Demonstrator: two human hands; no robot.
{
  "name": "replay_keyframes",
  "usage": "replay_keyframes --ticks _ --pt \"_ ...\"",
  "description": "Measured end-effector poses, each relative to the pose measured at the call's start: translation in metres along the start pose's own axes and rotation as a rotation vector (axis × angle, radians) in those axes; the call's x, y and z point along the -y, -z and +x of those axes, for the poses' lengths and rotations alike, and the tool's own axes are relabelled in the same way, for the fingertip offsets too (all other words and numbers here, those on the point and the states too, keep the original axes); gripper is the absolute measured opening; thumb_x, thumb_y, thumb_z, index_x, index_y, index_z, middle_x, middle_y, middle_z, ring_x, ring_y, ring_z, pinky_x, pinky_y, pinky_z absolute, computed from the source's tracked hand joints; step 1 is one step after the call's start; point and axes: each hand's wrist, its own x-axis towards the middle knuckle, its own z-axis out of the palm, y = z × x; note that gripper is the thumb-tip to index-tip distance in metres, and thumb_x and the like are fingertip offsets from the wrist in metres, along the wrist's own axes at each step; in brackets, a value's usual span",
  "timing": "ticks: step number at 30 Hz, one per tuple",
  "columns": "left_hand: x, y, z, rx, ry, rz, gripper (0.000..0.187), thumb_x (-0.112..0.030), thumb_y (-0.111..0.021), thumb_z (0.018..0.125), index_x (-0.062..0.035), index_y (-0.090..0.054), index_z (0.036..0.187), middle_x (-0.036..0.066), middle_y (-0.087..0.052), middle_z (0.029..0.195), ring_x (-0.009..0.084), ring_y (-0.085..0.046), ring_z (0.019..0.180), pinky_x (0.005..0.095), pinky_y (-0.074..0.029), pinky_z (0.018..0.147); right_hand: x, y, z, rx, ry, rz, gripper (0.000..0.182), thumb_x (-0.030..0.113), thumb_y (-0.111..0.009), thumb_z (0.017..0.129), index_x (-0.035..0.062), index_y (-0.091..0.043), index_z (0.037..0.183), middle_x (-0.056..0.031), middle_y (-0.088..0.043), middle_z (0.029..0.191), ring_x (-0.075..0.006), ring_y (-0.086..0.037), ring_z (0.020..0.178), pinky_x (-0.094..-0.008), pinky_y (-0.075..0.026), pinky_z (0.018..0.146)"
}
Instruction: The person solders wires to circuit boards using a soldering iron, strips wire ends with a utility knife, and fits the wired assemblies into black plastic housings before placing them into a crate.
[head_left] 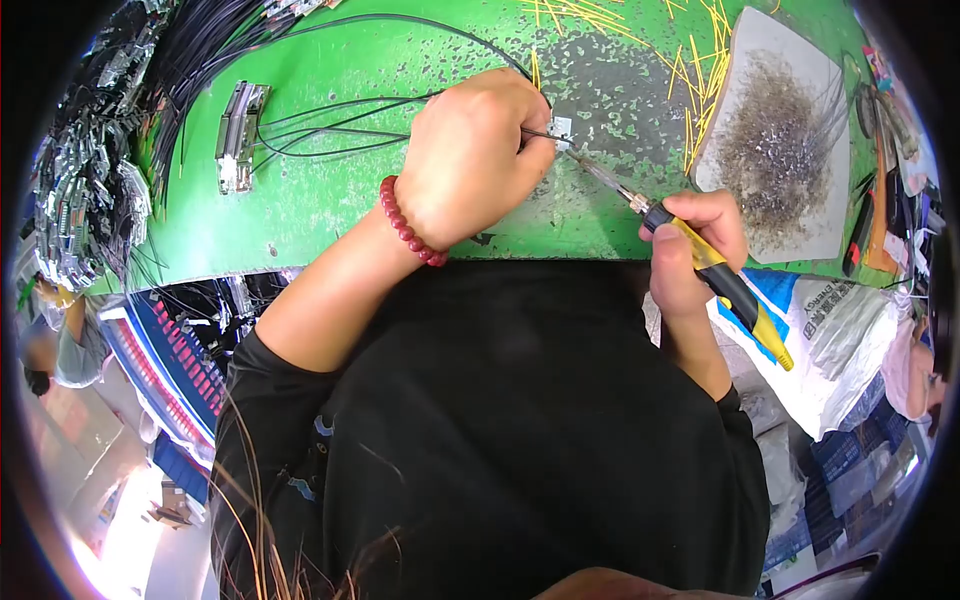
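While the left hand pinches a black wire to a small connector mid-tabletop, the right hand grips the soldering iron at it, this joint seemingly underway and a bundle of wires at the far-left corner apparently waiting.

Single head view, fisheye, looking steeply down, close over green workbench edge and own torso.
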Motion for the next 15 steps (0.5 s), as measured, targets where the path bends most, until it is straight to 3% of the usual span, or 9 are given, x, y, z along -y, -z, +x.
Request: replay_keyframes --ticks 2,4,6,7,10,12,15 --pt "0.0002 0.0005 0.0000 0.002 0.006 -0.006 0.006 -0.007 -0.063 0.069 -0.0016 -0.062 0.071 0.010 -0.062 0.077 0.0291 -0.061 0.072 0.0379 -0.050 0.063 -0.0008 0.0005 0.0008 0.027 0.020 -0.043 0.017 0.009 -0.067 0.076 0.0009 -0.056 0.086 0.0005 -0.053 0.071 -0.0032 -0.043 0.058 -0.0196 -0.034 0.052" --pt "0.0001 0.0006 -0.0006 0.006 0.014 -0.014 0.006 -0.007 -0.063 0.069 -0.0015 -0.062 0.071 0.010 -0.062 0.077 0.0292 -0.061 0.072 0.0379 -0.050 0.063 -0.0002 0.0028 0.0014 0.080 0.049 -0.163 0.024 0.017 -0.065 0.081 -0.0009 -0.051 0.090 -0.0077 -0.058 0.071 -0.0108 -0.055 0.059 -0.0227 -0.045 0.056" --pt "-0.0008 0.0008 -0.0010 0.015 0.010 -0.001 0.007 0.001 -0.065 0.069 0.0024 -0.058 0.071 0.009 -0.063 0.083 0.0188 -0.058 0.064 0.0268 -0.048 0.057 -0.0003 0.0034 0.0010 0.087 0.049 -0.181 0.024 0.017 -0.065 0.081 -0.0009 -0.051 0.090 -0.0078 -0.058 0.072 -0.0109 -0.055 0.059 -0.0227 -0.045 0.056" --pt "-0.0006 0.0009 -0.0009 0.015 0.011 -0.003 0.007 0.001 -0.065 0.069 0.0024 -0.058 0.071 0.009 -0.063 0.083 0.0188 -0.058 0.064 0.0268 -0.048 0.057 -0.0002 0.0035 0.0013 0.091 0.055 -0.195 0.023 0.016 -0.065 0.081 -0.0010 -0.051 0.090 -0.0078 -0.058 0.072 -0.0110 -0.055 0.059 -0.0226 -0.045 0.056" --pt "0.0007 0.0007 -0.0007 0.017 0.000 -0.008 0.007 0.000 -0.065 0.070 0.0026 -0.058 0.071 0.010 -0.063 0.083 0.0199 -0.059 0.065 0.0274 -0.049 0.058 0.0026 0.0006 0.0032 0.115 0.047 -0.165 0.023 0.016 -0.064 0.081 -0.0011 -0.051 0.090 -0.0081 -0.058 0.072 -0.0112 -0.056 0.059 -0.0227 -0.046 0.057" --pt "0.0012 -0.0006 -0.0005 -0.016 -0.008 -0.001 0.006 -0.007 -0.062 0.069 -0.0017 -0.063 0.072 0.010 -0.062 0.078 0.0298 -0.061 0.072 0.0385 -0.050 0.062 0.0033 -0.0011 0.0034 0.110 0.031 -0.164 0.023 0.015 -0.064 0.082 -0.0011 -0.051 0.090 -0.0082 -0.058 0.073 -0.0114 -0.056 0.059 -0.0228 -0.046 0.057" --pt "0.0018 -0.0008 -0.0010 -0.018 -0.012 0.004 0.006 -0.007 -0.062 0.069 -0.0018 -0.063 0.072 0.010 -0.062 0.078 0.0299 -0.061 0.072 0.0386 -0.050 0.062 0.0020 0.0016 0.0032 0.127 0.039 -0.178 0.022 0.015 -0.064 0.082 -0.0012 -0.051 0.090 -0.0086 -0.058 0.073 -0.0117 -0.056 0.060 -0.0231 -0.046 0.057"
